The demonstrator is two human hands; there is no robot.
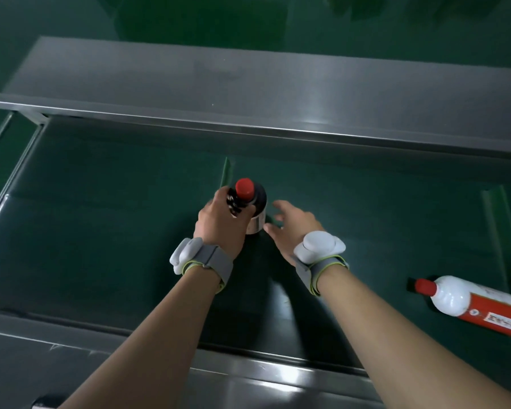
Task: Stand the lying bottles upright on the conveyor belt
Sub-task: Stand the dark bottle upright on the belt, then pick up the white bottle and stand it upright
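Red-capped dark bottle [252,202] upright in left hand's [222,222] grip, right hand [292,228] spread beside (label writing unreadable).

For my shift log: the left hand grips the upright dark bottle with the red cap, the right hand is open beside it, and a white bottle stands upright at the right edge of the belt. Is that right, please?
Not quite. The white bottle lies on its side on the conveyor belt, as the head view shows. The rest holds: left hand grips the dark bottle, right hand open beside it.
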